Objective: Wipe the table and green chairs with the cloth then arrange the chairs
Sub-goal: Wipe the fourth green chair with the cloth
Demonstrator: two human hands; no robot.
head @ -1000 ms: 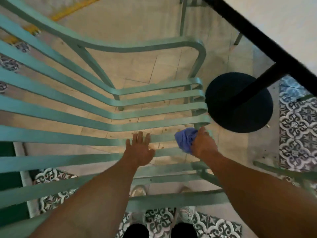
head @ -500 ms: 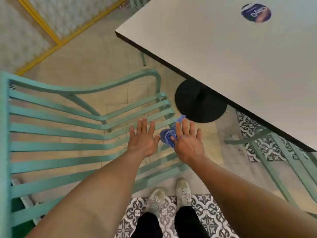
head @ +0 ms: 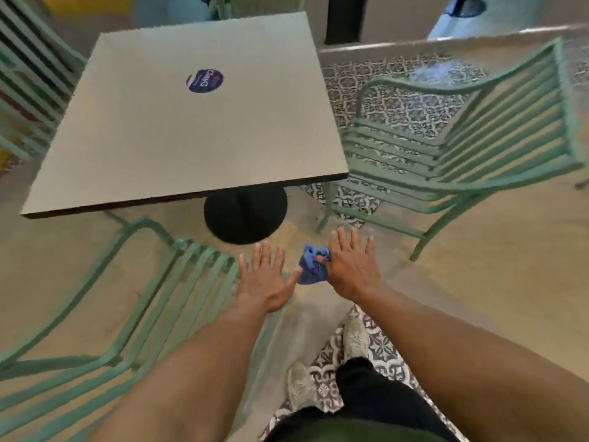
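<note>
The blue cloth (head: 311,263) is seen bunched against the thumb side of the right hand (head: 352,267), between the two hands and just beside the left hand (head: 267,275). The right hand is held flat with its fingers spread forward, and the cloth appears to be pinched only by the thumb and the inner edge of the palm; how firmly cannot be told. The left hand is spread wide, palm down, empty, at the front edge of the near green chair (head: 134,311), whose slats run away to the left and toward the viewer; contact with the slats cannot be confirmed through the blur. The table (head: 178,129) is set ahead and slightly left, well apart from both hands, its black pedestal base (head: 245,212) near the fingertips in the picture. A second green chair (head: 471,135) is placed ahead and to the right, its seat slats running across from the table side toward its back. The cloth-bearing hand is judged nearer to that chair, so the next wipe is probably best made by carrying the cloth forward and to the right, then drawing it along the slats rather than across them.
</note>
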